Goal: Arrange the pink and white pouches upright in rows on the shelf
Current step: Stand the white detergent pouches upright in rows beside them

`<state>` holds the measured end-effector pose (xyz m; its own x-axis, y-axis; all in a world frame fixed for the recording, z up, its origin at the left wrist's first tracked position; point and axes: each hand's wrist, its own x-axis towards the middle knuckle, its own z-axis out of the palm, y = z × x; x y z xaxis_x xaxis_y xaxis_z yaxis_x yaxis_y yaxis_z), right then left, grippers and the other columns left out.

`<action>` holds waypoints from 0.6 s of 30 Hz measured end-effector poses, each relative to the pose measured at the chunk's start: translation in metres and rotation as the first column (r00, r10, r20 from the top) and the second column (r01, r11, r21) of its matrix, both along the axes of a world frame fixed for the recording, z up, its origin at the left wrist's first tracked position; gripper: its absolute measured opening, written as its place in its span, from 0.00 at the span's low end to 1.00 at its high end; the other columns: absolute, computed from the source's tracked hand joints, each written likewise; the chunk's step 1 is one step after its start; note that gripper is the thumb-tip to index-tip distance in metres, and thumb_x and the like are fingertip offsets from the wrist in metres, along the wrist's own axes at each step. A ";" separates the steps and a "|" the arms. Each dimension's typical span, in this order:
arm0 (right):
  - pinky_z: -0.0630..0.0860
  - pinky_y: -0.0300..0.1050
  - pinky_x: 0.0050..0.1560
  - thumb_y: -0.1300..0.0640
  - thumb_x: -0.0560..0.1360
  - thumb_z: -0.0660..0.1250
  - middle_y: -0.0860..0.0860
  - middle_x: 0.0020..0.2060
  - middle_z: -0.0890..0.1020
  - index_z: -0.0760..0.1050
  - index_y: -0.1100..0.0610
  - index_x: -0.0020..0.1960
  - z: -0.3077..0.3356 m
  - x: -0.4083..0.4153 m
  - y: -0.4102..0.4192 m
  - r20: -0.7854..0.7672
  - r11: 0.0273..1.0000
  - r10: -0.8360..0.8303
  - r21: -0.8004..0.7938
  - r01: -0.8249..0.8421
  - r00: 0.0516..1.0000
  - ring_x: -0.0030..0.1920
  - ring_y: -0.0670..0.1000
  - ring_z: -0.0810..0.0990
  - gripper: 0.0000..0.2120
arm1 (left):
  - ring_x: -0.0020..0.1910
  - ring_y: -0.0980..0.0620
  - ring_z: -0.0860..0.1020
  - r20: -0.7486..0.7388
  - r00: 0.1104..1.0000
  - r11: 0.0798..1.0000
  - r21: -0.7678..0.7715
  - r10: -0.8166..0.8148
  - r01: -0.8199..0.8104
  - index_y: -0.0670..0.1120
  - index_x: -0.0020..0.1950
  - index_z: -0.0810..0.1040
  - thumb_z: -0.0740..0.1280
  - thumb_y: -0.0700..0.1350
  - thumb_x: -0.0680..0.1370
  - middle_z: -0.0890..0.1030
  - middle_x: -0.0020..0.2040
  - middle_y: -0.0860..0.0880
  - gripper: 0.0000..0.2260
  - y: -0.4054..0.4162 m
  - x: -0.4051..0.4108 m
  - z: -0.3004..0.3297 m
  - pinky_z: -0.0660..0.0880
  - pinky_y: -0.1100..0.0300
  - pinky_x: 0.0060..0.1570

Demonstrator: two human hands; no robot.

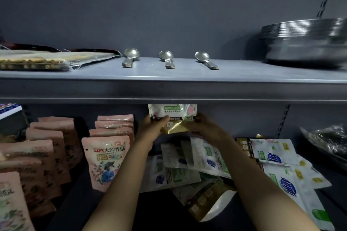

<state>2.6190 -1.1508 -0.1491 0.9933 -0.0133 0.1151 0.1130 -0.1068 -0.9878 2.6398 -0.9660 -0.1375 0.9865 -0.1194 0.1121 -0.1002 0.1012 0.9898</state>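
Both hands hold one white pouch (172,114) with a gold bottom upright at the back of the lower shelf; its top is hidden behind the upper shelf's edge. My left hand (153,127) grips its lower left corner, my right hand (203,127) its lower right corner. Pink pouches (106,163) stand upright in rows on the left, one row in the middle-left and more rows (37,155) at the far left. Several white pouches (197,157) lie flat in a loose heap under my hands, and others (281,170) lie on the right.
The upper shelf (169,88) juts out just above the held pouch. On it lie three metal spoons (167,59), a packet of biscuits (37,60) at the left and a stack of steel pans (308,43) at the right. A dark plastic bag (326,139) sits at the lower far right.
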 end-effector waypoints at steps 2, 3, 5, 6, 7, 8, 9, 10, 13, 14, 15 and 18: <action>0.79 0.43 0.55 0.62 0.73 0.70 0.52 0.54 0.83 0.74 0.58 0.63 -0.006 0.002 0.003 -0.012 0.991 0.072 -0.111 -0.073 0.997 0.54 0.51 0.81 0.19 | 0.46 0.52 0.81 -0.003 1.000 1.000 0.016 0.016 -0.016 0.46 0.53 0.77 0.72 0.41 0.73 0.83 0.49 0.48 0.11 -0.002 0.004 -0.005 0.78 0.57 0.46; 0.79 0.42 0.54 0.63 0.74 0.69 0.53 0.55 0.82 0.74 0.59 0.63 -0.008 0.004 0.005 -0.004 0.989 0.084 -0.120 -0.083 0.996 0.54 0.51 0.81 0.19 | 0.48 0.50 0.81 -0.014 0.999 0.999 0.011 0.035 -0.035 0.44 0.56 0.77 0.72 0.41 0.72 0.83 0.51 0.46 0.13 -0.002 0.005 -0.009 0.78 0.55 0.49; 0.79 0.38 0.50 0.67 0.74 0.67 0.56 0.55 0.80 0.72 0.64 0.64 -0.014 0.009 0.009 0.008 0.992 0.080 -0.097 -0.078 0.997 0.50 0.50 0.81 0.18 | 0.46 0.50 0.81 -0.021 0.997 0.997 -0.009 0.071 -0.072 0.44 0.56 0.76 0.72 0.40 0.72 0.82 0.51 0.46 0.13 -0.002 0.007 -0.015 0.78 0.56 0.47; 0.80 0.39 0.51 0.68 0.75 0.66 0.57 0.55 0.80 0.72 0.66 0.64 -0.019 0.013 0.010 0.014 0.993 0.053 -0.105 -0.051 0.999 0.49 0.49 0.80 0.18 | 0.44 0.52 0.80 -0.013 0.997 0.997 -0.017 0.080 -0.080 0.44 0.55 0.76 0.71 0.40 0.73 0.82 0.50 0.47 0.12 -0.002 0.007 -0.020 0.78 0.59 0.44; 0.80 0.44 0.54 0.66 0.75 0.66 0.57 0.55 0.80 0.72 0.67 0.63 -0.026 0.017 0.011 0.024 0.990 0.000 -0.139 0.003 1.000 0.49 0.50 0.80 0.17 | 0.43 0.54 0.80 -0.008 0.996 0.996 -0.019 0.089 -0.089 0.45 0.54 0.76 0.71 0.39 0.73 0.81 0.48 0.48 0.11 -0.003 0.006 -0.023 0.76 0.62 0.41; 0.78 0.51 0.59 0.63 0.75 0.68 0.56 0.56 0.80 0.73 0.65 0.63 -0.032 0.021 0.013 0.041 0.977 -0.051 -0.203 0.058 0.998 0.51 0.51 0.80 0.17 | 0.43 0.55 0.79 0.002 0.994 0.994 -0.021 0.107 -0.107 0.45 0.55 0.76 0.70 0.40 0.74 0.81 0.47 0.49 0.11 -0.004 0.006 -0.028 0.74 0.64 0.39; 0.75 0.53 0.62 0.58 0.75 0.68 0.55 0.58 0.80 0.72 0.62 0.64 -0.039 0.026 0.014 0.051 0.955 -0.080 -0.281 0.091 0.996 0.55 0.53 0.80 0.19 | 0.43 0.56 0.78 0.009 0.992 0.992 -0.014 0.127 -0.127 0.45 0.56 0.75 0.70 0.40 0.74 0.80 0.48 0.49 0.12 -0.006 0.006 -0.032 0.73 0.65 0.38; 0.73 0.53 0.64 0.55 0.76 0.67 0.54 0.61 0.79 0.70 0.59 0.66 -0.042 0.026 0.016 0.035 0.928 -0.108 -0.356 0.113 0.994 0.59 0.53 0.78 0.20 | 0.44 0.56 0.78 0.015 0.989 0.989 -0.010 0.147 -0.147 0.45 0.57 0.74 0.70 0.41 0.74 0.80 0.49 0.49 0.13 -0.007 0.008 -0.037 0.73 0.65 0.38; 0.70 0.49 0.64 0.49 0.79 0.60 0.53 0.64 0.76 0.66 0.55 0.69 -0.057 0.033 0.018 -0.069 0.873 -0.145 -0.479 0.094 0.987 0.63 0.54 0.75 0.21 | 0.48 0.53 0.79 0.025 0.988 0.987 0.048 0.154 -0.155 0.48 0.58 0.70 0.68 0.43 0.76 0.79 0.54 0.47 0.13 -0.011 0.013 -0.048 0.77 0.59 0.45; 0.70 0.48 0.64 0.46 0.79 0.59 0.53 0.64 0.76 0.67 0.54 0.69 -0.063 0.034 0.017 -0.115 0.861 -0.150 -0.503 0.073 0.982 0.63 0.54 0.74 0.22 | 0.50 0.51 0.79 0.025 0.990 0.987 0.085 0.137 -0.139 0.48 0.59 0.69 0.67 0.44 0.76 0.79 0.56 0.46 0.13 -0.012 0.014 -0.051 0.77 0.56 0.49; 0.69 0.49 0.64 0.41 0.77 0.58 0.53 0.65 0.76 0.67 0.50 0.68 -0.069 0.034 0.015 -0.161 0.854 -0.174 -0.516 0.068 0.972 0.63 0.54 0.74 0.23 | 0.52 0.50 0.78 0.019 0.993 0.984 0.137 0.115 -0.116 0.48 0.62 0.68 0.66 0.45 0.77 0.78 0.57 0.46 0.15 -0.012 0.014 -0.054 0.77 0.54 0.52; 0.65 0.50 0.68 0.33 0.76 0.51 0.48 0.66 0.76 0.70 0.40 0.65 -0.086 0.033 0.012 -0.149 0.839 -0.175 -0.540 0.068 0.973 0.65 0.51 0.72 0.23 | 0.56 0.50 0.76 -0.023 0.997 0.968 0.243 0.067 -0.059 0.48 0.68 0.62 0.64 0.47 0.78 0.76 0.61 0.48 0.21 -0.012 0.012 -0.067 0.75 0.51 0.58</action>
